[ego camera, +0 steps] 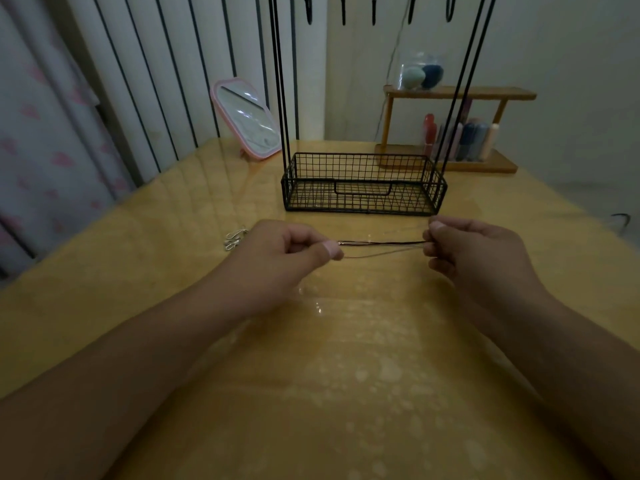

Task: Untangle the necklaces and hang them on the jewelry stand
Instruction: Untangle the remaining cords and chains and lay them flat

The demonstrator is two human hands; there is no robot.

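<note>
— Where do we have the necklace (381,243) right now?

— We hold it stretched between both hands, above the bench (346,375) and just in front of the jewelry stand (362,183). Our left hand (277,254) pinches one end between thumb and forefinger; our right hand (464,247) pinches the other end the same way. So each grip is clamped on the thin chain.

— Is it one strand?

— We see a dark taut line running straight from hand to hand, and a fainter, paler strand sagging slightly below it. Whether that is one necklace doubled or two, we cannot tell.

— And the stand?

— Its black wire basket sits on the bench, with thin black uprights rising from either end to hooks (343,10) at the top edge of the view.

— Anything else by us?

— A small silver heap of jewelry (234,238) lies on the bench just left of our left hand. Farther back stands a pink mirror (247,119), tilted, and to the right a wooden shelf (457,93) with a clear jar (420,71) on top and small bottles (460,138) below.
</note>
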